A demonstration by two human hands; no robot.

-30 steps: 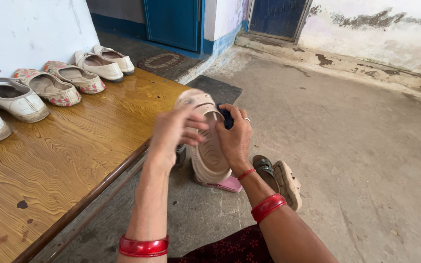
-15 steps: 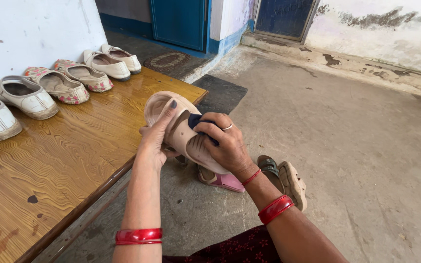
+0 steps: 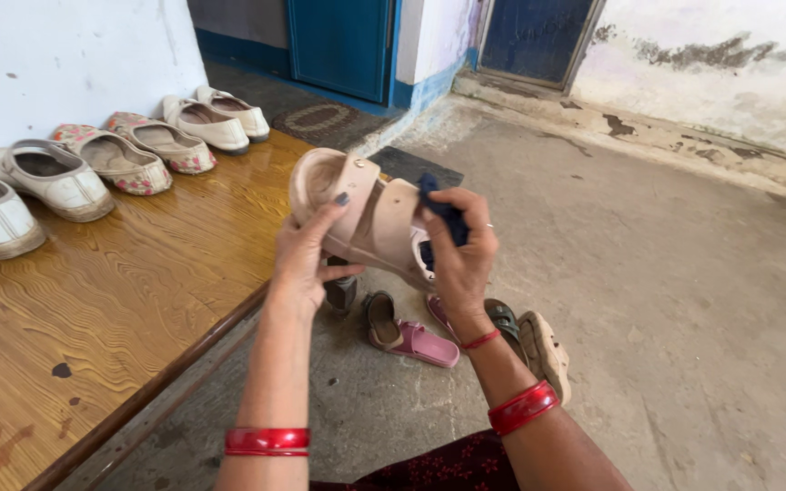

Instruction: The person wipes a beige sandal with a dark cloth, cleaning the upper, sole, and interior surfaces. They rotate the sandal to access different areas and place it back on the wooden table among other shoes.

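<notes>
A shiny red bangle (image 3: 267, 441) is worn on the left arm, and dark polish is seen on the left thumbnail (image 3: 342, 198). On the right arm, a wide red bangle (image 3: 522, 407), a thin red thread (image 3: 481, 340) and a small silver finger ring (image 3: 489, 226) are worn. Dark red cloth with tiny flowers (image 3: 438, 467) is worn lower down.

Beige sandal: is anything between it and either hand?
The left hand grips the beige sandal directly, bare fingers on its side. At the right hand, a dark blue cloth lies between the fingers and the sandal's strap end, so that grip is through the cloth.
</notes>
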